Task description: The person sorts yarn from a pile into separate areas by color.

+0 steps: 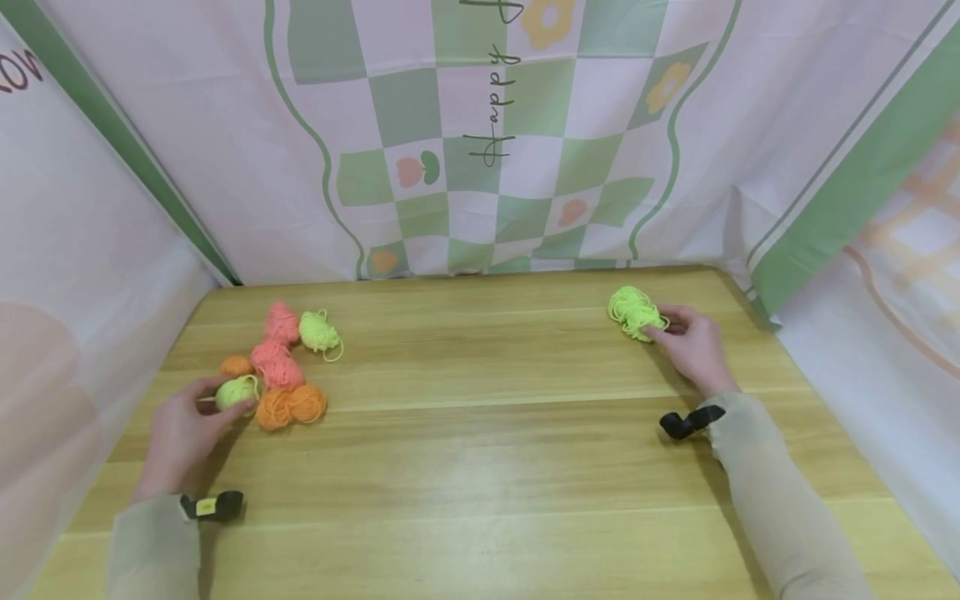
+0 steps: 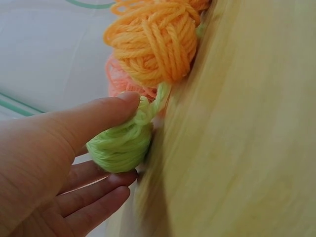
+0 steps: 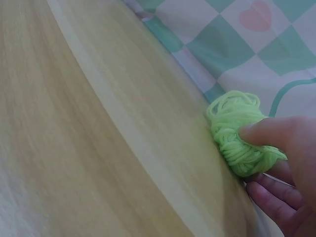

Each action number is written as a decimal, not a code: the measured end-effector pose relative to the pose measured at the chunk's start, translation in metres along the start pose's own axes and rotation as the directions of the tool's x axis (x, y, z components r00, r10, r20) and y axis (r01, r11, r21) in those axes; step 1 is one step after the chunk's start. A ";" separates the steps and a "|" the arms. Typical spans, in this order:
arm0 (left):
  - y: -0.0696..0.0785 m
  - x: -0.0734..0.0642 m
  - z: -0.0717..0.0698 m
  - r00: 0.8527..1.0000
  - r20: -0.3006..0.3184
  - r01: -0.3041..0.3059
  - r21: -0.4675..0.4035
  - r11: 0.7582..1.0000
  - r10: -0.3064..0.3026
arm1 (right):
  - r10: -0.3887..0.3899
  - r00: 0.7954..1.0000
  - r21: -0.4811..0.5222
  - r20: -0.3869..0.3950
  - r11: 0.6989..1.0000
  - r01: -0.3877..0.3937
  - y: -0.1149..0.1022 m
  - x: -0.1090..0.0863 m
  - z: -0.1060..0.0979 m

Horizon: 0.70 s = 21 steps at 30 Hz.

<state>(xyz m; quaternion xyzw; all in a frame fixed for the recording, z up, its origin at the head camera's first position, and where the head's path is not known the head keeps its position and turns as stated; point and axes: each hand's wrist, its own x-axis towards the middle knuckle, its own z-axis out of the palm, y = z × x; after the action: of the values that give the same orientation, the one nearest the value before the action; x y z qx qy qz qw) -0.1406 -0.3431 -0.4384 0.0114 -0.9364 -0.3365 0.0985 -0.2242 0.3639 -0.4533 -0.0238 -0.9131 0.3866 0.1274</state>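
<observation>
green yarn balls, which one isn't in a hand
The green ball beside the farther pink ball; the left hand holds the near-left green ball, the right hand the far-right one.

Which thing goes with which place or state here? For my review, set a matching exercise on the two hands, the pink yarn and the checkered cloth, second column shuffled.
Column one
1. Left hand
2. Right hand
3. Pink yarn
4. Checkered cloth

Column two
A. Holds a bright green bundle well apart from the other yarn
B. Hangs beyond the far edge of the wooden table
C. Holds a small green ball near orange yarn
D. Lies in the group at the table's left side, held by neither hand

Right pairs: 1-C, 2-A, 3-D, 4-B
</observation>
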 end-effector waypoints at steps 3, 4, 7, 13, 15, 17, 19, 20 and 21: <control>0.001 0.001 -0.001 1.000 0.008 0.003 -0.002 1.000 -0.003 | -0.014 1.000 0.005 0.002 1.000 0.014 0.001 0.000 0.000; 0.001 0.001 -0.001 1.000 0.011 0.005 -0.003 1.000 -0.005 | -0.018 1.000 0.003 0.001 1.000 0.018 0.001 0.000 0.000; 0.002 0.003 -0.002 1.000 0.014 0.009 -0.007 1.000 -0.009 | -0.022 1.000 -0.003 0.005 1.000 0.022 0.001 -0.001 -0.001; 0.005 0.004 -0.002 1.000 -0.002 0.019 -0.009 1.000 -0.019 | -0.007 1.000 -0.006 0.021 1.000 0.007 -0.001 -0.001 -0.002; 0.007 0.004 -0.002 1.000 -0.003 0.023 -0.019 1.000 -0.023 | -0.002 1.000 -0.005 0.025 1.000 0.002 -0.001 -0.001 -0.003; 0.010 0.005 -0.003 1.000 -0.003 0.027 -0.024 0.999 -0.027 | 0.000 1.000 -0.007 0.026 1.000 0.000 -0.001 -0.002 -0.003; 0.012 0.005 -0.004 1.000 -0.003 0.029 -0.027 0.999 -0.029 | 0.004 1.000 -0.011 0.024 1.000 -0.004 -0.001 -0.002 -0.003; 0.013 0.005 -0.005 1.000 -0.003 0.030 -0.027 0.999 -0.030 | 0.006 1.000 -0.013 0.024 1.000 -0.006 -0.001 -0.002 -0.003; 0.014 0.005 -0.005 1.000 -0.004 0.031 -0.027 0.999 -0.031 | 0.009 1.000 -0.017 0.021 1.000 -0.009 -0.001 -0.002 -0.003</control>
<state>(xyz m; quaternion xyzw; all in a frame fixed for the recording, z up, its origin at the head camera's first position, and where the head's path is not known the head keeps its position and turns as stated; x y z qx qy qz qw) -0.1442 -0.3361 -0.4245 0.0251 -0.9313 -0.3506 0.0954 -0.2216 0.3647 -0.4509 -0.0248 -0.9176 0.3796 0.1157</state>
